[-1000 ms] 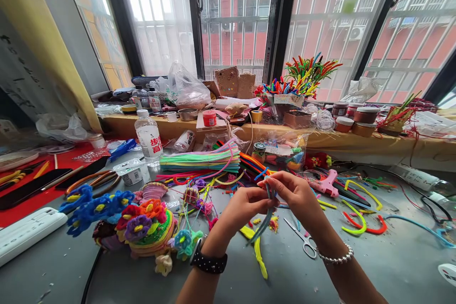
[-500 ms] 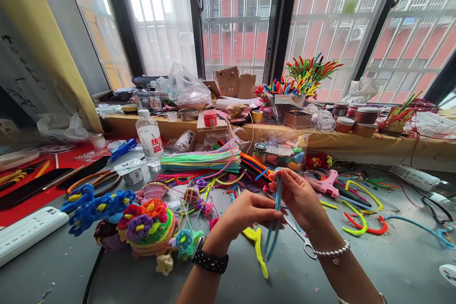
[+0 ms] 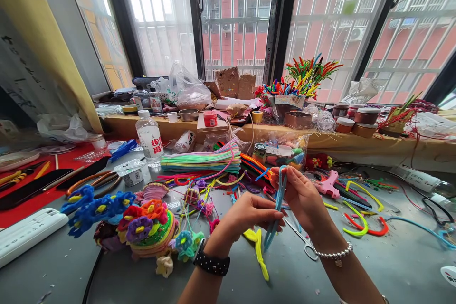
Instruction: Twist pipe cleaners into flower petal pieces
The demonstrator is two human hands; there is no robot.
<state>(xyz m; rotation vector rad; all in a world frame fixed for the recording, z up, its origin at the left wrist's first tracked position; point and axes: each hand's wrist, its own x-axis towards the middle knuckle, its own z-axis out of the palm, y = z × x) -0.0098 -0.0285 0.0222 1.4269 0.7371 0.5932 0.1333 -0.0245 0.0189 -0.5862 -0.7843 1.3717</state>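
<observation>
A folded light-blue pipe cleaner (image 3: 280, 193) hangs between my hands in the head view, its bend at the top and its ends pointing down. My right hand (image 3: 298, 193) pinches it near the upper bend. Lower down, my left hand (image 3: 255, 212) has its fingers closed round the strands. Beneath them on the grey table lies a twisted yellow pipe cleaner (image 3: 261, 254). Silver scissors (image 3: 307, 242) rest just right of the strands, their blades partly hidden by my right hand.
Pipe-cleaner flowers (image 3: 142, 221) and a white power strip (image 3: 32, 230) are on the left. Behind stand a bundle of pastel pipe cleaners (image 3: 201, 160) and a water bottle (image 3: 149, 137). A pink glue gun (image 3: 329, 184) and curved pipe cleaners (image 3: 359, 225) lie to the right.
The light-blue strands have drawn closer together at their lower ends. My right hand has shifted slightly to the right, and the top bend stands clearer of its fingers.
</observation>
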